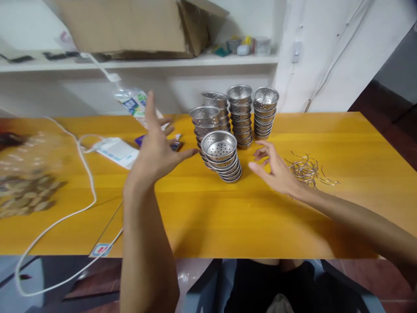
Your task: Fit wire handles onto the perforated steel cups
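Several stacks of small perforated metal cups stand on the yellow table. The nearest stack (224, 158) leans a little, its top cup showing a holed bottom. To its left is my left hand (156, 145), raised with fingers spread and the thumb pointing at the stack; whether the thumb touches it I cannot tell. My right hand (270, 167) hovers just right of the same stack, fingers loosely curved and apart, with nothing in them. Right of that hand lies a tangle of thin bent metal wires (306, 169). Behind stand a middle stack (240, 115) and a right stack (264, 113).
A clear bottle (137, 102) tilts behind my left hand. A white cable (87, 169) loops over the table's left side, near a white packet (117, 152) and a plastic bag of round brown pieces (29, 191). A cardboard box (130, 28) sits on the shelf above.
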Available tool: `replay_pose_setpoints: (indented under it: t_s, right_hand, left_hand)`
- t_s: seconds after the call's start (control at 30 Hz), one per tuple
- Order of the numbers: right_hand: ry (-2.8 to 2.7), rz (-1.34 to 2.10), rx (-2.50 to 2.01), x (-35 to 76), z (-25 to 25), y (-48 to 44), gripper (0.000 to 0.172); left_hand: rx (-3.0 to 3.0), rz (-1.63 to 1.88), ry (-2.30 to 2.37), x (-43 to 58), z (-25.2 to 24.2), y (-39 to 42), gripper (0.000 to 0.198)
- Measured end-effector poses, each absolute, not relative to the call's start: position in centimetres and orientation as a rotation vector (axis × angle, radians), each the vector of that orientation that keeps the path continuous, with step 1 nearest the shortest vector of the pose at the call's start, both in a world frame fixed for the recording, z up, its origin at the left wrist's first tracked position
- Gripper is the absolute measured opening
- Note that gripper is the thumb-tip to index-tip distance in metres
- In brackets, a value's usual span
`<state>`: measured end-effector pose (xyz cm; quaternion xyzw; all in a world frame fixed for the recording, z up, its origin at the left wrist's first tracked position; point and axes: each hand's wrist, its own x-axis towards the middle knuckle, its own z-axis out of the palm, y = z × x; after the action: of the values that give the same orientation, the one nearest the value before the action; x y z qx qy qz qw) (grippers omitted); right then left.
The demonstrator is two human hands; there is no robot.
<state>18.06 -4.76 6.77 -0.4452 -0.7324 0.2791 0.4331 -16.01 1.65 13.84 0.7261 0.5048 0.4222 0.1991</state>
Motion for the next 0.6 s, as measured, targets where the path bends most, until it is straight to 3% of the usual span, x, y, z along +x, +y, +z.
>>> replay_pose_setpoints:
  t_s: [0.1,0.17,0.37,0.47,0.6]
  right_hand:
    - [-1.9,0.779,-1.036,15.1,6.1,-5.1,0.124]
    - [-1.903,0.858,-1.053,13.3,5.6,-4.5,0.135]
    - [-1.94,0.771,-1.188,11.3,4.8,-3.7,0.083]
    - [-1.941,0.749,-1.197,13.2,4.4,-3.9,0.078]
    - [-1.833,0.63,-1.258,18.0,3.5,-3.8,0.083]
  left_hand:
    - [1.978,1.203,1.377,-16.1,10.9,1.2,0.157]
    - [1.95,1.156,1.32,-15.0,8.9,1.5,0.15]
    - [1.93,1.114,1.317,-12.2,6.6,1.8,0.099]
    - [1.813,1.113,1.401,-12.6,7.0,1.3,0.091]
    - [1.712,1.173,1.494,-13.9,6.7,1.0,0.1]
